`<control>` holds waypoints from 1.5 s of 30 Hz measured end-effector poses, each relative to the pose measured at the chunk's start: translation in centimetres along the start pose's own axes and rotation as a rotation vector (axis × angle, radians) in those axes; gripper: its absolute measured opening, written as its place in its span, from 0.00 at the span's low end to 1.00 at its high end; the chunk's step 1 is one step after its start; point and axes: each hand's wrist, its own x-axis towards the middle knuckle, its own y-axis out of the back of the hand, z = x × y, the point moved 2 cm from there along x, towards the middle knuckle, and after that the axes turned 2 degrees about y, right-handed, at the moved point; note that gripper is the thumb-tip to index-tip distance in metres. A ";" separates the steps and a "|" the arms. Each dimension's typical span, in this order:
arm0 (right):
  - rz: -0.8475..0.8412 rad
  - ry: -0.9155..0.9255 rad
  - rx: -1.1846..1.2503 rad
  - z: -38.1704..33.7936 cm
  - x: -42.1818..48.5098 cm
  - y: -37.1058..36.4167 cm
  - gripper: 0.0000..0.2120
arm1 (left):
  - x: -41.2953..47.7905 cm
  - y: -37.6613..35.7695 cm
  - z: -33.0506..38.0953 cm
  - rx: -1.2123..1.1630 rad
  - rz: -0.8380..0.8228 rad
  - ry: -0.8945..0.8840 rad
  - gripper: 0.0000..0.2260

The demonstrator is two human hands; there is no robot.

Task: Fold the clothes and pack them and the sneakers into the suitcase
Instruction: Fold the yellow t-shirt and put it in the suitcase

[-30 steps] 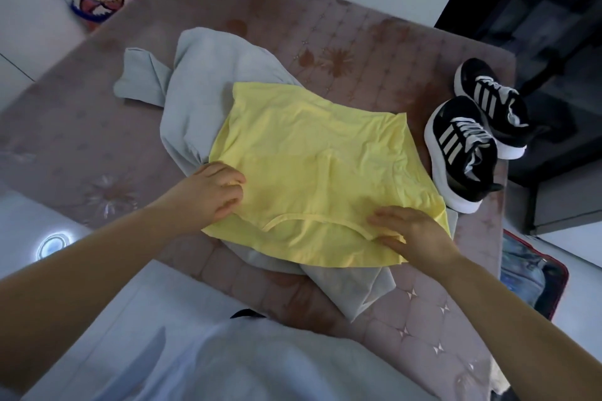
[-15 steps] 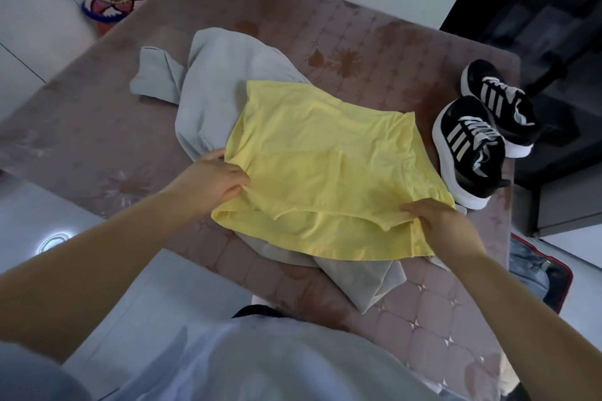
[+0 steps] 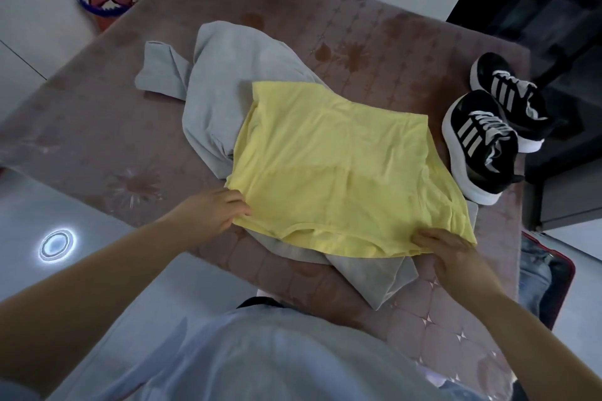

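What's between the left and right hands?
In the head view, the near hem of the yellow shirt runs from the left hand to the right hand, with the grey garment beneath it.

Thin, matt knit cloth of the yellow shirt [image 3: 342, 172] over the matt, creased cloth of the grey garment [image 3: 228, 75]; mattress [image 3: 97, 140] in quilted fabric with faint sheen; sneakers [image 3: 479, 146] with matt black uppers, smooth white soles; glossy, reflective floor [image 3: 29, 205].
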 end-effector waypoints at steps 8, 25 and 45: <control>0.124 0.161 0.228 -13.5 5.9 -0.2 0.21 | 3.3 5.1 -2.7 -0.449 0.375 0.434 0.10; -0.056 0.159 -0.064 -28.0 14.3 -8.2 0.13 | 12.1 5.3 -6.4 -0.594 0.104 0.757 0.37; 0.502 -0.512 1.252 -14.9 4.4 4.1 0.05 | 24.1 12.0 -0.1 -0.462 0.265 0.663 0.25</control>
